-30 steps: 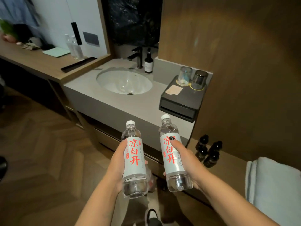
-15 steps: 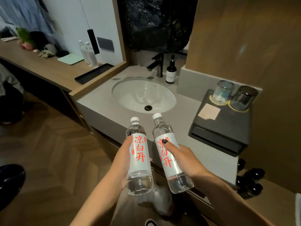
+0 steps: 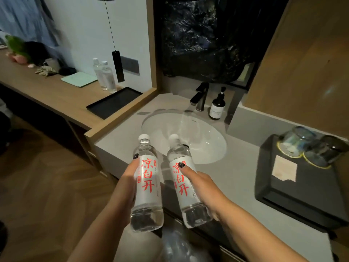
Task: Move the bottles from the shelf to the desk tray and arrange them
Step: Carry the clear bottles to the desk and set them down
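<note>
My left hand (image 3: pixel 127 178) grips a clear water bottle (image 3: pixel 147 184) with a white label and red characters. A matching second bottle (image 3: pixel 186 183) is held in my right hand (image 3: pixel 201 186), tilted slightly left. Both bottles hover side by side over the front edge of the grey sink counter (image 3: pixel 236 178). A black desk tray (image 3: pixel 115 102) lies on the wooden desk (image 3: pixel 47 91) to the upper left, with nothing on it. Two more clear bottles (image 3: pixel 104 76) stand on the desk just behind the tray.
A white basin (image 3: pixel 204 137), a dark tap (image 3: pixel 200 97) and a soap pump bottle (image 3: pixel 217 106) sit ahead. A black box (image 3: pixel 302 188) with two upturned glasses (image 3: pixel 311 146) stands at right. A hanging black lamp (image 3: pixel 118 66) dangles above the tray. Small items clutter the far desk.
The view has swung left and closer to the counter. The bottles in my hands have come nearer together and now hang over the counter's front edge, closer to the basin.
</note>
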Demonstrator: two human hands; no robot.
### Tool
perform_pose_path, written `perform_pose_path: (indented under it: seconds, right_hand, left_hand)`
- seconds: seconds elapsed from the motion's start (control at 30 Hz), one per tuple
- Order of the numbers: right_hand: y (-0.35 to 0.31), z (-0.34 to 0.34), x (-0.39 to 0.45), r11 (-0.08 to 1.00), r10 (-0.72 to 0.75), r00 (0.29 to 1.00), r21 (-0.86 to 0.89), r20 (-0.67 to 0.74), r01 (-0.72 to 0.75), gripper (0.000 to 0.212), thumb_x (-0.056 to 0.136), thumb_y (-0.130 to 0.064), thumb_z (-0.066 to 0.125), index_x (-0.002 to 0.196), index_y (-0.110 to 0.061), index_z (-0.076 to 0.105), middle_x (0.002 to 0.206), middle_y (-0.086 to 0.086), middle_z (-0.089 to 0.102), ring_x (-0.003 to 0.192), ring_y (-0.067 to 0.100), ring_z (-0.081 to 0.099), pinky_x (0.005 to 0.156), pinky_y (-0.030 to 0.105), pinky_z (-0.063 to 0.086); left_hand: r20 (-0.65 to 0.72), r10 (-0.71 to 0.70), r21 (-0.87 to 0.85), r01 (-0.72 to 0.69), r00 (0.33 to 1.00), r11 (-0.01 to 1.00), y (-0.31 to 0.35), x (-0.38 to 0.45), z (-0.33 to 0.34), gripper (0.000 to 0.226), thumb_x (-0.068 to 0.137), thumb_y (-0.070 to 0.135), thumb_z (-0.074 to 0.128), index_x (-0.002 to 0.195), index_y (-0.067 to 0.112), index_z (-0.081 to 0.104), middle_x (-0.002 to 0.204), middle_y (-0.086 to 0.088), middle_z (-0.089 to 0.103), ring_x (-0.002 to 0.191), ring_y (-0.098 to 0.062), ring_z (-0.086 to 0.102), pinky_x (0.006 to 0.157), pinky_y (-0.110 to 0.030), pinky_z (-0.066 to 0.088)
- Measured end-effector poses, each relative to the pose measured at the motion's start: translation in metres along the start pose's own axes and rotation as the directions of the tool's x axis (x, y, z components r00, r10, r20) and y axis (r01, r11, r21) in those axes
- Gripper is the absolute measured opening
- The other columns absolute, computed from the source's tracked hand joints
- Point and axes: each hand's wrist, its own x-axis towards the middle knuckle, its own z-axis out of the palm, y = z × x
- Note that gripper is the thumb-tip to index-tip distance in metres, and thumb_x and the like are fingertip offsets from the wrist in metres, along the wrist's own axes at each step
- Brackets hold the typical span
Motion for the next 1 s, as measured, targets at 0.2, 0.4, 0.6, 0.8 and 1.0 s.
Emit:
perform_pose_path:
  seconds: [0.2,0.4,0.6,0.8,1.0]
  right_hand:
    - [-0.028,0.083,0.047,0.992,0.013,0.999,0.124,-0.029,-0.009,0.043,0.086,-0.046,0.058,0.106,-0.008,0.064,0.091,0.015,0.073,0.073,0.025,0.07,0.066,0.034,0.055]
    - [-0.065,0.167,0.093,0.979,-0.021,0.999,0.203,-0.029,0.026,0.046,0.088,-0.05,0.055,0.111,-0.011,0.061,0.091,0.013,0.073,0.076,0.027,0.07,0.075,0.041,0.057]
    - [-0.094,0.226,0.136,0.971,-0.005,0.999,0.24,-0.044,0.015,0.046,0.087,-0.051,0.055,0.111,-0.013,0.06,0.097,0.017,0.072,0.084,0.032,0.07,0.083,0.048,0.055]
    - [-0.124,0.258,0.191,0.987,0.019,0.996,0.159,-0.088,-0.005,0.041,0.088,-0.054,0.051,0.11,-0.021,0.059,0.099,0.01,0.071,0.089,0.028,0.07,0.078,0.038,0.057]
    - [-0.162,0.282,0.266,0.983,0.032,0.997,0.185,-0.073,-0.018,0.042,0.086,-0.053,0.054,0.11,-0.019,0.057,0.097,0.013,0.07,0.085,0.028,0.069,0.075,0.037,0.057]
  left_hand:
    - [0.123,-0.015,0.106,0.002,0.992,0.994,0.064,0.043,-0.075,0.045,0.081,0.052,0.049,0.094,0.009,0.056,0.074,-0.014,0.066,0.062,-0.025,0.065,0.056,-0.032,0.057]
    - [0.155,0.004,0.133,-0.025,0.988,0.991,0.134,0.085,-0.143,0.037,0.089,0.044,0.048,0.088,0.008,0.056,0.066,-0.01,0.062,0.05,-0.018,0.063,0.047,-0.027,0.054]
    - [0.158,-0.023,0.164,-0.003,0.987,0.986,0.165,0.123,-0.197,0.031,0.091,0.04,0.047,0.086,0.01,0.054,0.063,-0.004,0.062,0.051,-0.014,0.063,0.049,-0.027,0.053]
    - [0.137,-0.167,0.052,0.161,0.976,0.986,0.19,0.165,-0.228,0.035,0.088,0.043,0.051,0.099,0.01,0.054,0.069,-0.011,0.06,0.059,-0.023,0.059,0.057,-0.032,0.055]
    - [0.028,-0.208,-0.045,0.209,0.978,0.977,0.242,0.239,-0.249,0.038,0.086,0.048,0.054,0.101,0.013,0.056,0.068,-0.01,0.06,0.061,-0.024,0.06,0.071,-0.041,0.054]
